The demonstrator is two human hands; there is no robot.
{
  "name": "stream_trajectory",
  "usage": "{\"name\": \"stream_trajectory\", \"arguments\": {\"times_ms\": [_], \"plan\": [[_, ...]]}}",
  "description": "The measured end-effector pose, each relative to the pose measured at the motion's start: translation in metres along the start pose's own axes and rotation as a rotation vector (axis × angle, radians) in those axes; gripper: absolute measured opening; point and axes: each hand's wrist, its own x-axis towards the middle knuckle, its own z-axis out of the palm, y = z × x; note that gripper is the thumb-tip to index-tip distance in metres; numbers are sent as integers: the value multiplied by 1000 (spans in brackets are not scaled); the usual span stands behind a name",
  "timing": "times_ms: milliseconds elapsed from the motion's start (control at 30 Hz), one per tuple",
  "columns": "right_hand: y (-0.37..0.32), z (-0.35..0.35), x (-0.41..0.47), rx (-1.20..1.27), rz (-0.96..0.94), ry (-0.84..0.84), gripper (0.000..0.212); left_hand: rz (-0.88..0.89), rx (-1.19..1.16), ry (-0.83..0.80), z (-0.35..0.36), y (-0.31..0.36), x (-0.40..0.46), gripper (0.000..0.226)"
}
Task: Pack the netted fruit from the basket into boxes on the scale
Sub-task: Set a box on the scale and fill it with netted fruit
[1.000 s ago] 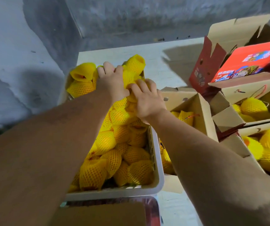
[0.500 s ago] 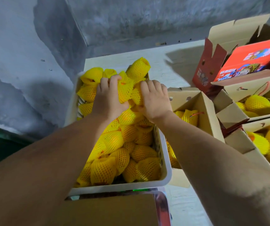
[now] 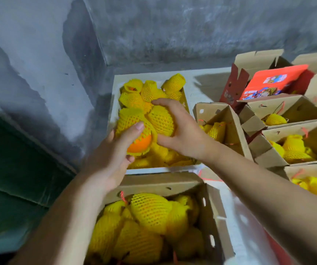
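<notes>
The left hand (image 3: 109, 159) cups one netted fruit (image 3: 134, 131) from below, thumb pressed on its net, orange skin showing at the bottom. Touching it on the right, a second fruit (image 3: 160, 121) sits gripped in the right hand (image 3: 180, 131), fingers curled over it. Both fruits are above the basket (image 3: 115, 96). A filled box (image 3: 209, 217) lies nearest the camera; further boxes (image 3: 236, 127) stand to the right.

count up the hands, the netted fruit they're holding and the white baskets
hands: 2, left hand and right hand
netted fruit held: 2, one in the left, one in the right
white basket: 1
total: 5
</notes>
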Motion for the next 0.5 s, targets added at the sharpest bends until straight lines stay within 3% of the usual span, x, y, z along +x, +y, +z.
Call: {"name": "stream_trajectory", "arguments": {"times_ms": [67, 133, 200, 267, 400, 500], "plan": [[-53, 2, -22, 78, 13, -45, 73, 37, -102, 30, -13, -4, -42, 47], [-97, 5, -49, 297, 109, -91, 64, -28, -327, -54, -26, -11, -84, 73], [-130, 20, -82, 464, 154, -22, 52, -65, -469, -168, -42, -17, -125, 78], [-154, 45, -117, 531, 214, 116, 44, -79, -449, -190, -64, -25, -156, 80], [-178, 99, -179, 745, 474, 409, 66, -160, -352, -81, -124, -40, -200, 69], [-192, 115, -212, 819, 637, 491, 79, -172, -387, -35, -149, -44, -221, 63]]}}
